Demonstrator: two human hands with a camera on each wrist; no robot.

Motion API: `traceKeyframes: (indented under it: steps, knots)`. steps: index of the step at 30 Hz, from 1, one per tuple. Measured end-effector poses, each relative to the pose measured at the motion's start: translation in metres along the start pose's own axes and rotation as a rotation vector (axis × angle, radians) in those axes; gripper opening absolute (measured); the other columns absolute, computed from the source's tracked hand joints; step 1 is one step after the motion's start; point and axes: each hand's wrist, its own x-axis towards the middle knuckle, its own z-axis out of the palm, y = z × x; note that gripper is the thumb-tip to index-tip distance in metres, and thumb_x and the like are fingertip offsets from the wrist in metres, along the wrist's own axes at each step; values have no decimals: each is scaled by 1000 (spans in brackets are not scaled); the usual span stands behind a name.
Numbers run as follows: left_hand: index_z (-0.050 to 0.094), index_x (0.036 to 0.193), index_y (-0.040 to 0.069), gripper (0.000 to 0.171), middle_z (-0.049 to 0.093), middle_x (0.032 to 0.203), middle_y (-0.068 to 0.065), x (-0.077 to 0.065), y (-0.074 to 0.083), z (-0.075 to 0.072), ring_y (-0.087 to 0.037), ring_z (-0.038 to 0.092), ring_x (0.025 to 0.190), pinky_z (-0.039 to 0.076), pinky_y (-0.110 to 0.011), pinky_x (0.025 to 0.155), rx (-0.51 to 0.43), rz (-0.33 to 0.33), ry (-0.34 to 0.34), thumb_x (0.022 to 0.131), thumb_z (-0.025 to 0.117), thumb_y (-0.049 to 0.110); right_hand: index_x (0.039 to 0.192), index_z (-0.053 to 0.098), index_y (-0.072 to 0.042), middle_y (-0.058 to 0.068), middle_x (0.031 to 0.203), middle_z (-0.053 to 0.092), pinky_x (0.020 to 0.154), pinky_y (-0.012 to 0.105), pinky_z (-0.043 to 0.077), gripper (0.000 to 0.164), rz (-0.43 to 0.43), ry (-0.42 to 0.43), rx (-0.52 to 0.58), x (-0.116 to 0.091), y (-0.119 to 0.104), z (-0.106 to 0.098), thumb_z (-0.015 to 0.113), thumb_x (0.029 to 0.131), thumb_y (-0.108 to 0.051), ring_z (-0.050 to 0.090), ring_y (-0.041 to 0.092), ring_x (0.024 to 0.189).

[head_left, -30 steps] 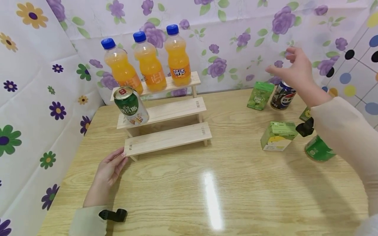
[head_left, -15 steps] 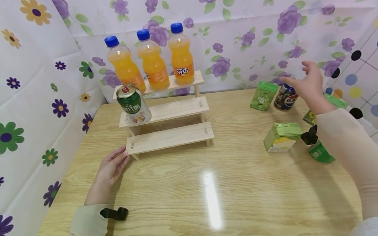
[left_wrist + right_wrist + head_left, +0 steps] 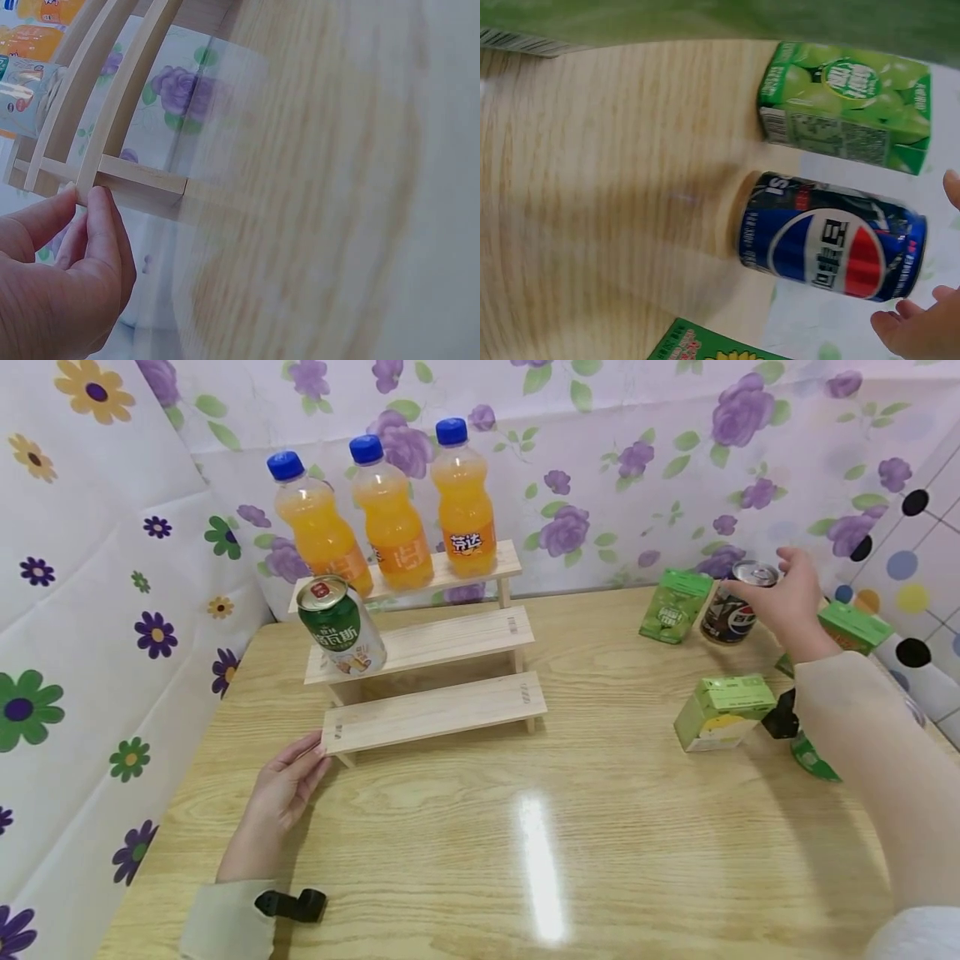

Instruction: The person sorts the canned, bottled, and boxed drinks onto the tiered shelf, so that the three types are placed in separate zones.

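Note:
My left hand [image 3: 281, 789] pinches the left front corner of a three-step wooden rack [image 3: 435, 714] between thumb and fingers; the left wrist view shows the same grip on the rack's edge [image 3: 90, 165]. At the right, my right hand [image 3: 787, 602] is spread beside the top of a dark blue Pepsi can [image 3: 723, 617]. In the right wrist view the fingertips [image 3: 889, 324] are right at the upper rim of the Pepsi can [image 3: 832, 236], which stands on the table. A green pack with fruit pictures [image 3: 675, 606] is just left of it.
Three orange soda bottles [image 3: 467, 514] line the rack's top step, and a green-and-white can [image 3: 341, 631] stands on the middle one. A light green carton [image 3: 723, 714], a green container [image 3: 813, 756] and another green box [image 3: 855, 625] surround the right forearm. Patterned cloth hangs behind.
My right hand has come down from above the Pepsi can to beside its top. The left hand keeps its hold on the rack. The head view has shifted slightly.

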Motion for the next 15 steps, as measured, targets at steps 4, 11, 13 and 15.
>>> traceKeyframes:
  steps: [4,11,13,15]
  knots:
    - [76,89,19,26,69,94,6,-1,-1,-1,-5,68,85,55,-13,84,-2,2,-2,91,60,-2,153,4,-13,19,157,9,115,58,27,100,8,-7,-19,5,5,5,65,83,-51,17,38,142]
    - [76,91,17,27,70,95,5,-1,-2,-2,-6,68,85,55,-13,84,-14,16,-34,91,58,-2,152,-1,-7,23,156,8,114,61,26,101,13,-41,-56,8,9,6,63,85,-47,16,42,141]
    - [76,92,17,26,70,96,5,0,-2,-2,-7,68,86,55,-13,84,-19,14,-42,92,58,-2,152,-1,-5,24,156,8,114,61,26,102,17,-46,-65,10,10,6,63,86,-47,16,42,141]
    - [76,92,17,26,70,96,5,0,-2,-3,-7,68,86,55,-13,84,-18,11,-45,92,58,-1,152,-1,-3,26,155,9,113,61,28,102,19,-49,-78,11,12,7,62,86,-48,17,43,141]
